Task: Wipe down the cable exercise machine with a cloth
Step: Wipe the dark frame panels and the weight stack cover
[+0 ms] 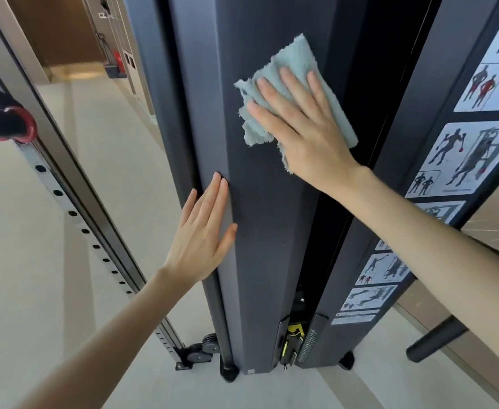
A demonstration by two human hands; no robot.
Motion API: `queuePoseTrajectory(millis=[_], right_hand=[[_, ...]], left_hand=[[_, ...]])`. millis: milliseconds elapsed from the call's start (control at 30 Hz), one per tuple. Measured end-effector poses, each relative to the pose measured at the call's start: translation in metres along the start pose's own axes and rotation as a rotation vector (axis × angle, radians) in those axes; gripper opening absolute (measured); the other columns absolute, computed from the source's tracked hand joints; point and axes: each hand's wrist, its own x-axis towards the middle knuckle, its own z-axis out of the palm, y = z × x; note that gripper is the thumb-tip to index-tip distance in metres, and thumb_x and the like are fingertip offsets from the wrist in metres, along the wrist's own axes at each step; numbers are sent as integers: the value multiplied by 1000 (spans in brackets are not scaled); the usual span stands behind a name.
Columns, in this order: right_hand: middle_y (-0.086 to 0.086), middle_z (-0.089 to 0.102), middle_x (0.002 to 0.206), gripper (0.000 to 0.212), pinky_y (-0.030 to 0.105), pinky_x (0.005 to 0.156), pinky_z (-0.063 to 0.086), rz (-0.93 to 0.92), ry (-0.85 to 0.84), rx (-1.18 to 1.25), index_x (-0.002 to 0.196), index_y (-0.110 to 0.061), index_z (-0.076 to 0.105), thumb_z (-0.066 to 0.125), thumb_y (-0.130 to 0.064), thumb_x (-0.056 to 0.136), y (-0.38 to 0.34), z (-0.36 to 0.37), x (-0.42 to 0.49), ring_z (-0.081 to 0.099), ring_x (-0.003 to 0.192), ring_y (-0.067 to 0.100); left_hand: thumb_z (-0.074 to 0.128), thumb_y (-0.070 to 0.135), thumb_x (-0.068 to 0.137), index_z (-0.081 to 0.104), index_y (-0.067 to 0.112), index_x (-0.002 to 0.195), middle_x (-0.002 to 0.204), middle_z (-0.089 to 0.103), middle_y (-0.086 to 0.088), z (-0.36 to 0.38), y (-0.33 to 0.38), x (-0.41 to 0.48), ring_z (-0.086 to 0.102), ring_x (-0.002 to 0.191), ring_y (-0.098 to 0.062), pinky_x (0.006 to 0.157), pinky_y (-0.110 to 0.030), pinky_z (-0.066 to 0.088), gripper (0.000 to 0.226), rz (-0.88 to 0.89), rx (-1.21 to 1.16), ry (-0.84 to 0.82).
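Observation:
The cable machine's dark grey upright column (pixel 260 219) fills the middle of the view, running from the top down to the floor. A pale blue-green cloth (pixel 283 72) lies flat against the column's upper front face. My right hand (pixel 301 128) presses on the cloth with fingers spread and flat. My left hand (pixel 204 231) rests lower down, palm flat on the column's left edge, holding nothing.
A metal rail with adjustment holes (pixel 74 214) slants down on the left to pulleys (pixel 204 348) at the base. A black handle with a red ring (pixel 12 125) juts in at far left. Exercise diagram stickers (pixel 460 160) cover the panel on the right. The floor is pale.

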Motion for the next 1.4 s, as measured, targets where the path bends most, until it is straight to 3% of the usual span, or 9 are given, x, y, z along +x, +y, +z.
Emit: queuePoseTrajectory(millis=[267,467,667,833,1100,1300,1400], right_hand=[[11,46,143,60,44,120,6,-75,-169,-19,139,-10,43,53,13,84,-24,1,-43,32,135,33],[13,53,137,42,42,118,8,-67,-33,-6,134,-10,50,38,7,97,6,0,2,37,131,35],[12,57,134,41,43,117,14,-87,59,-2,128,-9,60,50,10,93,6,9,-1,42,128,34],[13,56,135,40,39,118,9,-116,117,15,127,-7,60,51,11,93,9,13,-1,42,128,37],[17,51,139,47,40,118,8,-133,68,69,129,-4,58,39,11,89,-11,22,-33,39,132,42],[16,47,143,51,35,118,3,-73,22,23,134,-5,53,33,7,88,-15,21,-44,34,136,39],[16,48,142,50,41,116,6,-54,39,-4,132,-5,55,33,5,88,-30,29,-52,35,135,41]], left_hand=[[34,37,100,8,4,153,161,9,-12,12,0,-13,19,146,-20,121,-39,7,67,-3,3,-39],[36,34,99,10,4,152,160,12,-12,20,1,-17,21,145,-21,120,-42,12,66,-19,-11,-22],[35,33,100,7,5,152,159,15,-15,38,1,-28,12,148,-19,120,-42,12,66,-39,-9,-26],[34,33,100,8,3,152,160,11,-13,49,-2,-28,6,149,-15,121,-38,6,66,-17,-24,52],[31,26,98,22,1,151,158,20,-12,68,3,-30,20,143,-16,121,-32,1,60,3,23,246],[29,26,96,18,6,152,160,16,-6,83,-9,-40,10,145,-2,120,-30,-2,61,94,2,301],[28,24,94,15,9,153,159,11,0,89,-11,-38,2,145,3,120,-28,-2,63,94,-42,326]])
